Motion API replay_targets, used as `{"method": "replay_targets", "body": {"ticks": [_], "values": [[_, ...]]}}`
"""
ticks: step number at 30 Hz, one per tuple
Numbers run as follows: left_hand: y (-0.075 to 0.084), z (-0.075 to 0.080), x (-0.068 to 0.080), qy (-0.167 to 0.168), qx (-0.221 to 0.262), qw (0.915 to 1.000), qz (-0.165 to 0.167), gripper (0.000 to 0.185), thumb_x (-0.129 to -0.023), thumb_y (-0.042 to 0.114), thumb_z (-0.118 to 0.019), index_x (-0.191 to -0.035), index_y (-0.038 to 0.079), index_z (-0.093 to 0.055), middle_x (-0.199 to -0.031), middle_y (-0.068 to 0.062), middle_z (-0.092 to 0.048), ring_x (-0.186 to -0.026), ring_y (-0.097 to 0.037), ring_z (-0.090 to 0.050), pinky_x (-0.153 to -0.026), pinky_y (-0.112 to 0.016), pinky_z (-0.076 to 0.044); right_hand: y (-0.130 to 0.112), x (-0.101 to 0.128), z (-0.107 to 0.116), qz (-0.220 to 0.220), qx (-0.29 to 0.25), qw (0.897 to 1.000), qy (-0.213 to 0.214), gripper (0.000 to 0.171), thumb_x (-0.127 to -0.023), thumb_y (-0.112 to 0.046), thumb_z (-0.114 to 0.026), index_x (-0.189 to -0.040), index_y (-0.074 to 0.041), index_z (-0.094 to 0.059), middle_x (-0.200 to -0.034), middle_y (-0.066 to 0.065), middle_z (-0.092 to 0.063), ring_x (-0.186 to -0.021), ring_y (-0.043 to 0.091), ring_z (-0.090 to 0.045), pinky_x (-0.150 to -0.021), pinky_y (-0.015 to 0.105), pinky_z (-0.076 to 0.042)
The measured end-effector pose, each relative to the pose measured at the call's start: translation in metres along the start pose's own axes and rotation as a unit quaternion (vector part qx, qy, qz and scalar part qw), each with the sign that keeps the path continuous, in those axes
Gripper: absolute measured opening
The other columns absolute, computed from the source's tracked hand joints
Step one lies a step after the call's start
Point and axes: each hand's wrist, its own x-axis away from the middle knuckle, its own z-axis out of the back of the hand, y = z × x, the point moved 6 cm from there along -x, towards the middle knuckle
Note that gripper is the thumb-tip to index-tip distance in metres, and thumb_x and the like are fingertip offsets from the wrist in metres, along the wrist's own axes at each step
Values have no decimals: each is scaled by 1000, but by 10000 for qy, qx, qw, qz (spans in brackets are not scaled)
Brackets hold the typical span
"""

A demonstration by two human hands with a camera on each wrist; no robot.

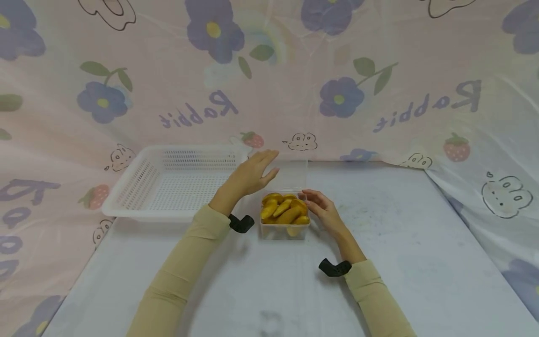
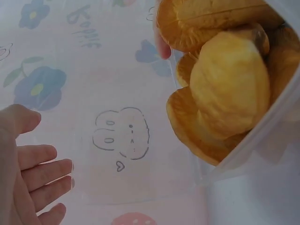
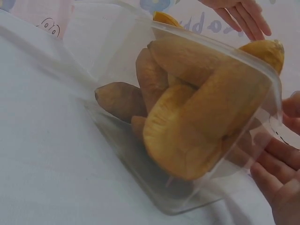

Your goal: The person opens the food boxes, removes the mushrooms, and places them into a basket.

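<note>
A clear plastic box (image 1: pixel 283 232) filled with golden-brown, curved pieces of food (image 1: pixel 288 215) stands on the table. Its transparent lid (image 1: pixel 294 174) is raised at the back. My left hand (image 1: pixel 252 173) hovers behind and to the left of the box, fingers extended and holding nothing. In the left wrist view, the fingers of that hand (image 2: pixel 40 176) are apart from the pieces (image 2: pixel 232 89). At the box's right side, my right hand (image 1: pixel 324 210) rests its fingertips near the back corner. The right wrist view has its fingers (image 3: pixel 276 159) along the box wall, partly seen through the plastic.
A white perforated basket (image 1: pixel 147 215) stands to the left, behind my left forearm. A printed cloth (image 1: pixel 269 84) with flowers and rabbits hangs at the back and sides. White cloth (image 1: pixel 391 243) covers the table. Black wrist mounts (image 1: pixel 335 267) stick out from both sleeves.
</note>
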Motion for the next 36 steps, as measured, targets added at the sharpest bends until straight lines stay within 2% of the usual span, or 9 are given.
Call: {"method": "replay_targets", "body": {"ticks": [4,10,18,21,25,29,32,34,36], "values": [[-5,-4,-8,-271,-12,9995,187,56,-102,38,-41,-151,11,-31,-158,-10,-33,-148,-27,-30,-124,-45,-26,-1,0,0,12,11,10000,3,46,-101,-18,-50,-140,3,-40,-142,24,-49,-117,-4,-55,-99,9,-45],[-11,-11,-18,-494,85,9980,387,56,-103,37,-39,-152,14,-29,-160,-9,-29,-150,-28,-26,-125,-46,-23,2,0,2,18,48,10000,18,46,-101,-19,-49,-140,3,-40,-143,28,-46,-118,-4,-55,-99,9,-45],[-17,-20,-23,-478,194,9977,437,55,-103,33,-40,-152,13,-29,-159,-11,-30,-149,-29,-27,-123,-48,-26,2,-1,2,8,-12,10000,12,46,-101,-18,-49,-140,5,-40,-143,30,-46,-117,-4,-56,-99,9,-45],[-16,-18,-19,-326,256,9982,444,54,-102,34,-42,-151,14,-31,-159,-8,-31,-149,-27,-27,-123,-48,-27,1,-1,1,-52,-43,10000,27,46,-100,-19,-50,-139,4,-40,-143,30,-45,-116,-5,-56,-98,9,-45],[-11,-12,-9,9,296,9991,299,52,-102,31,-46,-149,14,-36,-158,-7,-34,-149,-25,-29,-122,-46,-29,3,-1,0,-177,28,9998,21,45,-101,-21,-49,-140,1,-40,-145,28,-44,-116,-7,-54,-102,11,-44],[-4,-8,2,339,415,9985,75,49,-100,27,-50,-146,11,-42,-155,-8,-39,-146,-26,-34,-121,-46,-31,3,-1,-1,-287,69,9996,24,45,-101,-22,-49,-140,-1,-40,-146,26,-44,-117,-8,-53,-115,30,-39],[4,-5,12,623,498,9967,-158,47,-99,24,-54,-142,8,-47,-151,-10,-45,-143,-27,-41,-119,-44,-35,3,0,-1,-332,61,9994,38,44,-101,-21,-49,-140,-1,-40,-146,26,-44,-117,-8,-53,-118,40,-34],[8,-5,19,843,533,9944,-350,45,-97,21,-57,-139,6,-51,-147,-11,-50,-138,-28,-46,-116,-42,-40,3,-1,0,-328,62,9994,45,44,-101,-20,-48,-140,-1,-40,-146,26,-44,-116,-7,-53,-117,35,-37],[12,-6,26,1065,575,9912,-533,42,-96,20,-59,-135,5,-54,-143,-12,-54,-134,-28,-51,-113,-40,-44,3,-1,0,-314,57,9995,52,44,-101,-20,-48,-140,-1,-40,-146,27,-44,-116,-7,-54,-113,26,-40]]}}
